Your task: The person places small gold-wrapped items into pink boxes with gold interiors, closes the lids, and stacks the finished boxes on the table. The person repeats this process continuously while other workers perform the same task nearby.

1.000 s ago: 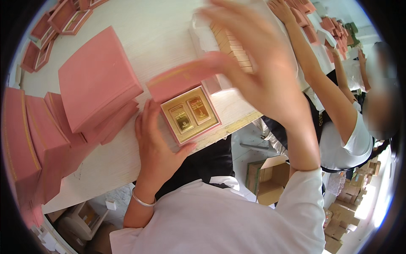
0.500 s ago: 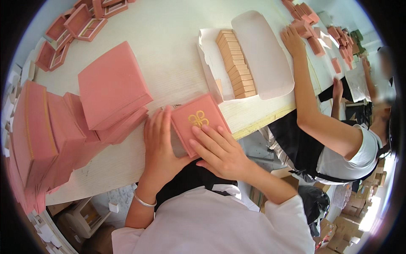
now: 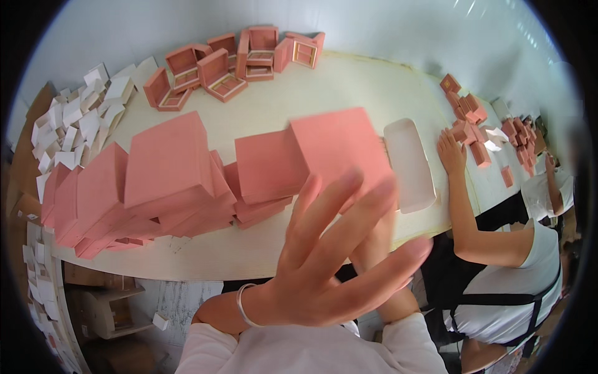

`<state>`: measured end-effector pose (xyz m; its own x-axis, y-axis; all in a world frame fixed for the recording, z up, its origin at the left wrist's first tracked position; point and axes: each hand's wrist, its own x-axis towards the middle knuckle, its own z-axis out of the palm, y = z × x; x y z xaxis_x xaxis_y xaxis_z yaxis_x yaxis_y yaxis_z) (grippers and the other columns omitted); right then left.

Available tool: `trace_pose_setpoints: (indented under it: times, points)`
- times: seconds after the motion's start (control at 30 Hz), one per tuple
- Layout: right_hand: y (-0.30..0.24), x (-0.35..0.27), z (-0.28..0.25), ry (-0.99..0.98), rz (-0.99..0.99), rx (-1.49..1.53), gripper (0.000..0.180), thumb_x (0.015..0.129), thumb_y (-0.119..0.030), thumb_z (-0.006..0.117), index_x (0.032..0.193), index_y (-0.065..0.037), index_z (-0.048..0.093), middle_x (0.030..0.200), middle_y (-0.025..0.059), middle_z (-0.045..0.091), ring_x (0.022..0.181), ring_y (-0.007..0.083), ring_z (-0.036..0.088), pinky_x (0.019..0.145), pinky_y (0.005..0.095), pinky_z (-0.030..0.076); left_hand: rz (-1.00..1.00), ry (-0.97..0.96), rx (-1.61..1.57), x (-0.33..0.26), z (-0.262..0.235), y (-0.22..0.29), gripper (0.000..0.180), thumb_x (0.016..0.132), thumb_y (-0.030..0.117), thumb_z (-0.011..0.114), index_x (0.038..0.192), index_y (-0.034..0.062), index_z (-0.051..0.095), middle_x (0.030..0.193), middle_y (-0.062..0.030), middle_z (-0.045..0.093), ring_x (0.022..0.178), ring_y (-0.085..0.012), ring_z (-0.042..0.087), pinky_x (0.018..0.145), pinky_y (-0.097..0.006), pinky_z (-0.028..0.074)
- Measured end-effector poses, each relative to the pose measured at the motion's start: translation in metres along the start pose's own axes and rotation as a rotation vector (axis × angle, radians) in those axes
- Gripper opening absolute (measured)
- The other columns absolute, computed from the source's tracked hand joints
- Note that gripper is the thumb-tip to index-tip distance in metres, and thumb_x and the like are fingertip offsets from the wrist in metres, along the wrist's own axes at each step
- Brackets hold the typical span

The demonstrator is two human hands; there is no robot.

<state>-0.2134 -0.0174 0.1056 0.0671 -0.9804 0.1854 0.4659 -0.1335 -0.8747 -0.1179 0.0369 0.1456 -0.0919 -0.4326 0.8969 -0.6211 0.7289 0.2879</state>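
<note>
My left hand (image 3: pixel 339 252), with a silver bangle at the wrist, is raised close in front of me. Its fingers are spread and nothing is in them. Behind it, my right hand (image 3: pixel 378 227) is mostly hidden and reaches the near lower edge of a pink box (image 3: pixel 339 140). The box is slightly blurred and seems held up by that hand, though its grip is covered. Beside it, another pink box (image 3: pixel 265 165) lies on a row of stacked pink boxes (image 3: pixel 165 165) along the left of the table.
Open pink boxes with divided insides (image 3: pixel 221 78) stand at the back. White box pieces (image 3: pixel 75 124) are heaped at the far left. A white carton lid (image 3: pixel 411 165) lies right of the raised box. At right, a co-worker's arm (image 3: pixel 461 199) rests on the table near small pink boxes (image 3: pixel 467 109).
My view has swung left and up. Both hands have left the box's emblem face at the table's edge; the left is lifted and spread, the pink box raised toward the stack.
</note>
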Motion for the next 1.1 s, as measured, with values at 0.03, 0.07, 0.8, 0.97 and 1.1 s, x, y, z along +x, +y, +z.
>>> trace_pose_setpoints:
  times: [0.03,0.07,0.8,0.97,1.1]
  points:
    - [-0.002,0.009,0.013,0.043,0.137,0.038,0.055,0.081,-0.019,0.070,0.123,-0.003,0.040,0.115,0.0118,0.047,0.104,0.0189,0.050,0.083,0.0325,0.045,-0.005,-0.015,-0.007,-0.009,-0.005,0.002,0.059,0.074,0.032,0.075,0.123,0.0158,0.047,0.132,-0.0241,0.040,0.123,-0.0431,0.038,0.101,-0.056,0.031]
    - [0.004,0.017,0.017,-0.055,0.052,-0.259,0.051,0.082,-0.020,0.069,0.122,-0.003,0.042,0.114,0.0104,0.047,0.104,0.0181,0.049,0.083,0.0320,0.044,-0.004,-0.032,-0.008,-0.016,-0.012,0.005,0.055,0.074,0.032,0.074,0.120,0.0157,0.049,0.131,-0.0220,0.042,0.123,-0.0426,0.038,0.101,-0.056,0.030]
    - [0.046,0.103,0.049,-0.625,0.445,-0.172,0.081,0.088,-0.067,0.030,0.146,-0.010,0.017,0.143,0.0202,0.029,0.134,0.0294,0.028,0.108,0.0407,0.024,-0.143,-0.023,0.244,-0.115,-0.021,-0.061,0.024,0.072,0.009,0.064,0.095,0.0096,0.057,0.110,-0.0136,0.056,0.106,-0.0356,0.051,0.090,-0.046,0.041]
    - [0.059,0.115,0.029,-0.401,0.529,-0.105,0.085,0.085,-0.071,0.034,0.142,-0.010,0.027,0.143,0.0218,0.029,0.134,0.0303,0.027,0.110,0.0446,0.017,-0.104,-0.046,0.185,-0.136,-0.023,-0.042,0.018,0.070,0.006,0.064,0.085,0.0128,0.058,0.092,-0.0039,0.059,0.085,-0.0260,0.055,0.074,-0.038,0.045]
    - [0.070,0.169,0.010,-0.352,0.091,-0.595,0.069,0.086,-0.050,0.055,0.136,-0.007,0.036,0.137,0.0217,0.035,0.128,0.0323,0.035,0.103,0.0428,0.031,-0.235,-0.065,0.105,-0.166,-0.024,-0.032,0.019,0.072,0.011,0.068,0.089,0.0178,0.063,0.097,0.0044,0.060,0.088,-0.0174,0.054,0.072,-0.030,0.045]
